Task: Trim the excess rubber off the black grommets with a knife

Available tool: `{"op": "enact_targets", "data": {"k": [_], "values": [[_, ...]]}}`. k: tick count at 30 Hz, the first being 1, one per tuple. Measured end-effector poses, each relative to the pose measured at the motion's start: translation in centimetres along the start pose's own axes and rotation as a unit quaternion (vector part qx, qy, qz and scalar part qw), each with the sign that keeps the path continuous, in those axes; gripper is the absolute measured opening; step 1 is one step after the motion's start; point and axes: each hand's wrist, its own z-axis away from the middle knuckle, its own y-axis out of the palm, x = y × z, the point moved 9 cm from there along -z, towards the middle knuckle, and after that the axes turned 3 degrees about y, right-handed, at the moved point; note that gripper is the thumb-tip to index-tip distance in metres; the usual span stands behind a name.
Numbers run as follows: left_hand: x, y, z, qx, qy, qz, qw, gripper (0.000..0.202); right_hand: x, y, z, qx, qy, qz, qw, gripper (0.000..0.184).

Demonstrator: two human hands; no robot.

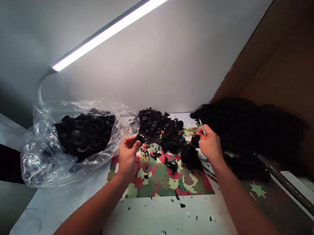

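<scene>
The left hand (127, 157) pinches a black part (139, 138) between thumb and fingers near the middle of the desk (59, 210), its rim turned outward, probably so that the edge is exposed. The right hand (210, 144) is closed around a pale, slender tool (202, 127), held upright in the fist, likely for firm control; a dark piece lies at its fingertips (whether gripped or merely touching, I cannot tell).

The lamp (121, 30) slants above both hands, presumably because such dark stuff needs strong light. The bag (30, 166) stands at the left, perhaps for easy reach; it is clear, crinkled plastic, filled with rounded, ribbed pieces that look rubbery. Ragged, curly scraps form a heap (157, 122) at the far middle, and flakes litter the smooth camouflage sheet (161, 191). At right, a larger mass (231, 127) looks matted and soft.
</scene>
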Motion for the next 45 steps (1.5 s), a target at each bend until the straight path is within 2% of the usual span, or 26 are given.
{"op": "enact_targets", "data": {"k": [4, 6, 7, 9, 11, 12, 14, 17, 19, 22, 24, 26, 28, 34, 39, 45], "values": [[-3.8, -1.6, -1.5, -0.064, 0.098, -0.002, 0.993, 0.045, -2.1, -3.0, -1.1, -0.069, 0.035, 0.036, 0.996, 0.007], [-5.0, -1.5, -1.7, -0.058, 0.114, 0.014, 0.992, 0.042, -3.2, -3.0, -1.5, -0.068, 0.037, 0.036, 0.996, 0.006], [-4.8, -0.8, -1.7, -0.026, 0.090, 0.025, 0.995, 0.041, -3.4, -2.0, -1.7, -0.030, 0.028, 0.019, 0.999, 0.005], [-3.3, 1.1, -1.0, 0.055, -0.002, 0.057, 0.997, 0.043, -3.1, 0.7, -1.5, 0.055, 0.002, -0.026, 0.998, 0.009], [-1.2, 2.6, 0.5, 0.107, -0.104, 0.087, 0.985, 0.047, -2.1, 2.6, -0.9, 0.090, -0.022, -0.038, 0.995, 0.015], [-0.2, 3.1, 1.3, 0.119, -0.147, 0.097, 0.977, 0.047, -1.3, 3.1, -0.5, 0.091, -0.036, -0.041, 0.994, 0.018], [1.4, 3.7, 2.7, 0.131, -0.210, 0.103, 0.963, 0.045, 0.5, 2.7, 0.3, 0.051, -0.070, -0.057, 0.995, 0.025], [2.5, 3.9, 3.5, 0.148, -0.239, 0.097, 0.955, 0.039, 3.0, 0.3, 1.9, -0.024, -0.095, -0.139, 0.985, 0.043], [2.8, 3.8, 3.5, 0.151, -0.225, 0.081, 0.959, 0.037, 4.4, -0.6, 3.3, -0.023, -0.089, -0.222, 0.971, 0.053], [2.8, 3.4, 3.3, 0.146, -0.187, 0.027, 0.971, 0.037, 6.6, 0.6, 5.8, 0.063, -0.068, -0.295, 0.951, 0.059], [2.6, 3.3, 3.2, 0.150, -0.156, -0.009, 0.976, 0.036, 7.5, 1.9, 7.4, 0.120, -0.044, -0.340, 0.932, 0.038], [2.2, 3.4, 3.1, 0.161, -0.124, -0.038, 0.978, 0.033, 8.3, 2.8, 8.6, 0.152, -0.037, -0.386, 0.909, 0.019], [1.9, 3.5, 3.0, 0.173, -0.099, -0.062, 0.978, 0.031, 9.0, 3.3, 9.4, 0.173, -0.048, -0.412, 0.893, 0.012], [1.4, 3.4, 2.9, 0.183, -0.065, -0.105, 0.975, 0.030, 10.7, 3.3, 10.4, 0.212, -0.089, -0.335, 0.914, 0.022], [0.6, 3.6, 3.1, 0.188, -0.013, -0.133, 0.973, 0.027, 10.6, 4.1, 10.6, 0.222, -0.069, -0.326, 0.916, 0.027], [-0.4, 3.7, 3.3, 0.182, 0.030, -0.152, 0.971, 0.024, 10.5, 4.3, 10.7, 0.218, -0.083, -0.307, 0.923, 0.025]]}}
